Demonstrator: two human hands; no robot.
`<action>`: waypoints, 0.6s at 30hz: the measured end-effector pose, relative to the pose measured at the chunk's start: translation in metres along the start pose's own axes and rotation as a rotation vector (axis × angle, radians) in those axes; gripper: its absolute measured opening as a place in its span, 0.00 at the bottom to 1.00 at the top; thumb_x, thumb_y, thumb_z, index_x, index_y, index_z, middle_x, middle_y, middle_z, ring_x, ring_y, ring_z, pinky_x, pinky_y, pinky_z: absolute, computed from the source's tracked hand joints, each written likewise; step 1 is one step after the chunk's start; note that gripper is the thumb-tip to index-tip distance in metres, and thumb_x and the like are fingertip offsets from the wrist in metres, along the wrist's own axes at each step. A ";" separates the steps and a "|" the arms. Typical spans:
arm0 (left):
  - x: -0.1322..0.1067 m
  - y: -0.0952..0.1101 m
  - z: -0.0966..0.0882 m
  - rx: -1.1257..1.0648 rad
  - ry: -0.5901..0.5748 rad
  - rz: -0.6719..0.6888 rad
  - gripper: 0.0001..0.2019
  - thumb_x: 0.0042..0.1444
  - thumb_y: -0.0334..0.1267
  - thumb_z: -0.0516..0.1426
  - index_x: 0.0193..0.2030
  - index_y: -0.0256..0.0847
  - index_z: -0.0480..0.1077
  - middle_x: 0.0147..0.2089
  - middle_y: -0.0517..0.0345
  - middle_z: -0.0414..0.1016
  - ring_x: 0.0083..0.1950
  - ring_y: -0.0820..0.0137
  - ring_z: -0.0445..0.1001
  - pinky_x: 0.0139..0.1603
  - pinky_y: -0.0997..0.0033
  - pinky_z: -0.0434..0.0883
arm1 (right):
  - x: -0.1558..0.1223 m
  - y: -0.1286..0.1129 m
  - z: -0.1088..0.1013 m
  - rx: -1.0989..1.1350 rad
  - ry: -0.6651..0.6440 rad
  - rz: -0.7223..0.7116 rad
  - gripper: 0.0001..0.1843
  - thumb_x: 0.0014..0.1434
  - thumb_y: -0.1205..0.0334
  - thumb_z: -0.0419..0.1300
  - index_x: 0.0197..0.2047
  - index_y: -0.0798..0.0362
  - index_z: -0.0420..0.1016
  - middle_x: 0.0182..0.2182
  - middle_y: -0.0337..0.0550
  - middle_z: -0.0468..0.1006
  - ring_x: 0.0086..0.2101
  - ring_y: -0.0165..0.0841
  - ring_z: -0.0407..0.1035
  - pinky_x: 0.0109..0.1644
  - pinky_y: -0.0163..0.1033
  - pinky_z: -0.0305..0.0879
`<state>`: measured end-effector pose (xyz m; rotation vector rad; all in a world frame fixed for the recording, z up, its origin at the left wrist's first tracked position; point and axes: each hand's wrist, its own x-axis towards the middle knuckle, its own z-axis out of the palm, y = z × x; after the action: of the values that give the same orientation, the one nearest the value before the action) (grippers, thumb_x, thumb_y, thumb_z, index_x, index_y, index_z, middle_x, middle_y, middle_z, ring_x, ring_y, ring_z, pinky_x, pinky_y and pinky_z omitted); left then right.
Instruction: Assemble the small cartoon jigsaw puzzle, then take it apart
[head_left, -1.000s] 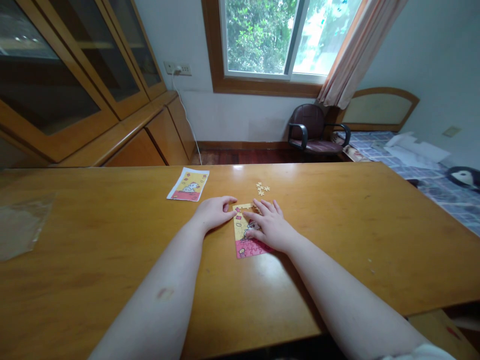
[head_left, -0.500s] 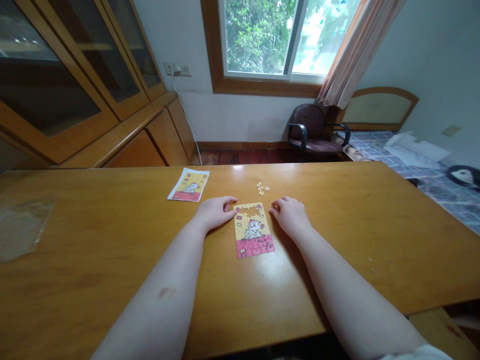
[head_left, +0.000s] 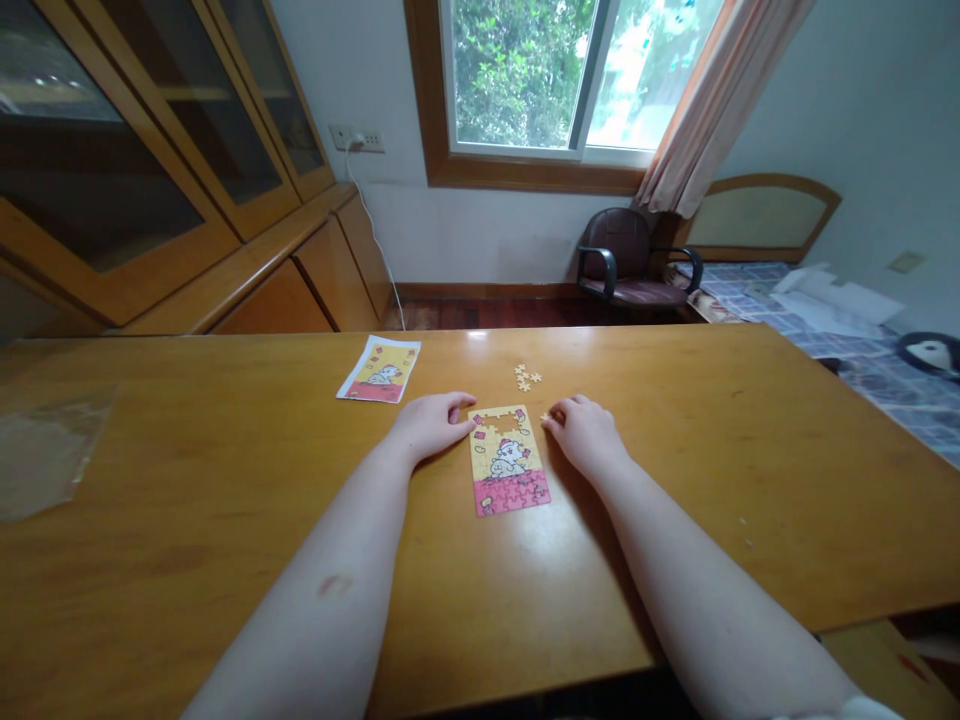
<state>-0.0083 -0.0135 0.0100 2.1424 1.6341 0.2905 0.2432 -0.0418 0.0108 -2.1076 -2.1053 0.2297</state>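
A small jigsaw puzzle (head_left: 510, 475) with a white cartoon animal on a yellow and pink ground lies on the table, with a gap near its top edge. My left hand (head_left: 435, 425) rests at its upper left side, thumb tip at the puzzle's edge and fingers apart from the thumb. Just off the upper right side, my right hand (head_left: 586, 430) pinches a small yellow puzzle piece (head_left: 545, 417) between thumb and fingertips. Several loose puzzle pieces (head_left: 524, 378) lie beyond the puzzle's top edge.
A printed reference picture (head_left: 381, 370) lies at the far left of the puzzle. A clear plastic bag (head_left: 52, 455) is on the left of the wooden table (head_left: 465, 620). Beyond the table stand a chair (head_left: 619, 250) and a bed (head_left: 862, 350).
My right hand has shifted slightly, and the piece at its fingertips shows more clearly. My left hand and the puzzle stay in place.
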 end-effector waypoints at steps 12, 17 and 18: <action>0.001 -0.002 0.001 0.009 0.001 0.000 0.22 0.52 0.51 0.55 0.53 0.51 0.71 0.33 0.61 0.75 0.34 0.68 0.72 0.29 0.72 0.60 | 0.002 0.006 0.001 0.095 -0.096 0.016 0.08 0.55 0.58 0.62 0.35 0.53 0.75 0.38 0.46 0.77 0.39 0.37 0.70 0.41 0.38 0.60; 0.001 -0.002 0.001 0.003 0.002 0.004 0.22 0.52 0.51 0.55 0.53 0.51 0.71 0.32 0.62 0.75 0.33 0.69 0.72 0.29 0.72 0.59 | -0.002 0.002 -0.002 0.258 -0.041 -0.075 0.02 0.55 0.63 0.61 0.33 0.51 0.74 0.32 0.39 0.78 0.33 0.31 0.69 0.37 0.34 0.60; 0.001 -0.002 0.001 0.002 0.002 0.002 0.22 0.52 0.51 0.55 0.53 0.51 0.71 0.32 0.62 0.75 0.33 0.69 0.72 0.29 0.72 0.59 | -0.003 0.000 -0.002 0.283 -0.029 -0.120 0.03 0.56 0.64 0.60 0.33 0.51 0.75 0.33 0.39 0.78 0.33 0.30 0.69 0.38 0.34 0.60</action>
<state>-0.0091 -0.0129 0.0081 2.1461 1.6335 0.2923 0.2440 -0.0443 0.0131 -1.8215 -2.0646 0.5128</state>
